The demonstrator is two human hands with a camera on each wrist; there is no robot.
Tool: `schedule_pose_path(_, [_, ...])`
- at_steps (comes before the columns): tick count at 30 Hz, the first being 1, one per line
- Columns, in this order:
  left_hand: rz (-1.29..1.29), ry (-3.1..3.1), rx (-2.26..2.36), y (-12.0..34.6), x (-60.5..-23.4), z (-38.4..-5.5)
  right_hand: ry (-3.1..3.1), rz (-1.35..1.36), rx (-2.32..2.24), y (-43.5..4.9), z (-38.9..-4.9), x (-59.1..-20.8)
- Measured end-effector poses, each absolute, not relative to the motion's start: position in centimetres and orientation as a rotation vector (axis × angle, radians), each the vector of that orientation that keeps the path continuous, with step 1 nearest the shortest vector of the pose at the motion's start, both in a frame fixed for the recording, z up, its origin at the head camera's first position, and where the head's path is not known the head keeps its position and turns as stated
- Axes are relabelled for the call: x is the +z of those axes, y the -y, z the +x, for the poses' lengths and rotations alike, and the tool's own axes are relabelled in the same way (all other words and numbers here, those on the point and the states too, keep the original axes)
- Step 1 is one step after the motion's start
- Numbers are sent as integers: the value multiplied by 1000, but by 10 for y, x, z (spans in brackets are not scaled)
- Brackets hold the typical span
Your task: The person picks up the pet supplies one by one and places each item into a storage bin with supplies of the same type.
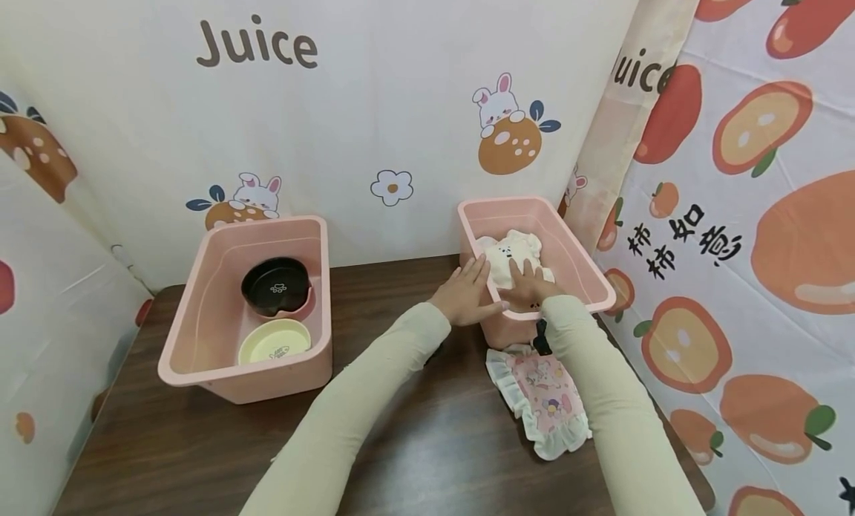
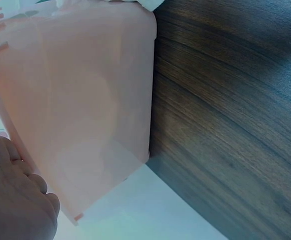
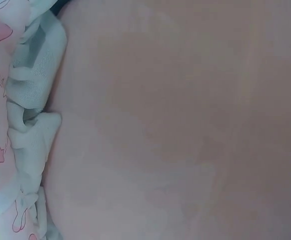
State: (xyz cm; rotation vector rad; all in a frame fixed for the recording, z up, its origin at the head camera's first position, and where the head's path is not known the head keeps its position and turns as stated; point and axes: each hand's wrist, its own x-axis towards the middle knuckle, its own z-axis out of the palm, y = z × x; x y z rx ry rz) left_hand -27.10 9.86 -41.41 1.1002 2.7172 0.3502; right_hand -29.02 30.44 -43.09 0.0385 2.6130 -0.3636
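A cream cloth item (image 1: 510, 255) with a small printed face lies in the right pink bin (image 1: 580, 262). My right hand (image 1: 531, 284) reaches into this bin, its fingers spread and resting on the cream cloth. At the bin's near left corner, my left hand (image 1: 467, 293) rests on the rim with fingers extended. The left wrist view shows the fingers (image 2: 38, 182) beside the bin's outer wall (image 2: 80, 100). A pink printed cloth (image 1: 542, 393) with white ruffles lies on the table before the bin; its ruffle (image 3: 35, 95) shows in the right wrist view.
The left pink bin (image 1: 194, 315) holds a black bowl (image 1: 275, 286) above a pink one (image 1: 303, 307), and a pale yellow bowl (image 1: 274, 341). Both bins stand on a dark wooden table (image 1: 427, 442). Printed curtains (image 1: 401, 115) border the back and sides.
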Motion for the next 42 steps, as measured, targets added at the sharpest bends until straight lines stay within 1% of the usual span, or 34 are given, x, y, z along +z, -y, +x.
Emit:
schedule_pose_path(11, [1104,-2713,365,-98,-409,-267,-2625,38,-388,-304,-289,-432])
schedule_pose_path(21, [1109,-2719,353,-98,-410,-268,-2641,58,-442,-302,-286,-426])
schedule_pose_path(29, [1120,-2713,364,-99,-410,-266,-2703,13,-450,-308,-288,-426])
schedule_pose_path(33, [1122,-2717,359,-100,-411,-267,-2750,-53,-463,-312,-286,-416])
schedule_pose_path(37, [1116,-2724,349,-101,-413,-269,-2817,-176,-501,-321,-282,-404])
schedule_pose_path(42, [1108,-2715,374,-100,-414,-271,-2923,-397,-525,-335,-263,-384])
